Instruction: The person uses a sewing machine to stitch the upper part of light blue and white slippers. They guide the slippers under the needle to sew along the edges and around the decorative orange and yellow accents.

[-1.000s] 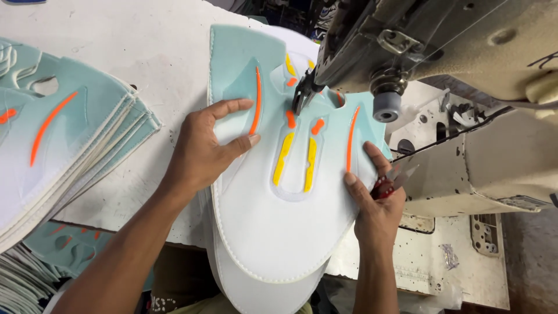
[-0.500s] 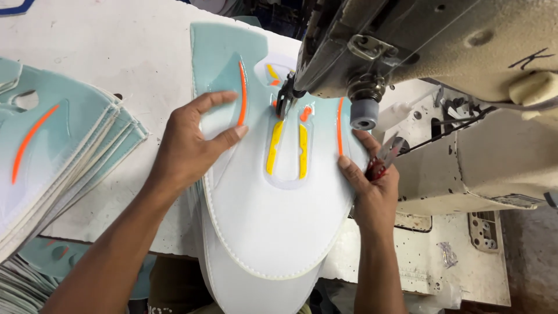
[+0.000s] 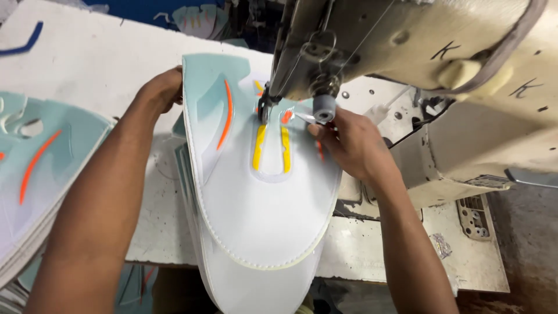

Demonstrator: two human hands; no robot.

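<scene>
A white and pale teal shoe upper panel point(image 3: 261, 215) with orange and yellow stripes lies under the needle and presser foot point(image 3: 264, 107) of a sewing machine. My left hand point(image 3: 160, 87) grips the panel's far left edge. My right hand point(image 3: 351, 145) rests on the panel's right side just beside the grey roller point(image 3: 324, 107), its fingers closed on small snips whose metal tip point(image 3: 302, 116) points toward the needle. The panel's near end hangs over the table's front edge.
A stack of matching teal panels point(image 3: 40, 168) lies at the left on the white table point(image 3: 87, 64). More panels point(image 3: 185, 168) sit under the worked one. The beige sewing machine body point(image 3: 442, 64) fills the upper right. A blue strip point(image 3: 23, 40) lies far left.
My left hand slid from the panel's middle up to its far left edge. My right hand moved from the lower right edge up to the needle. The view has moved closer.
</scene>
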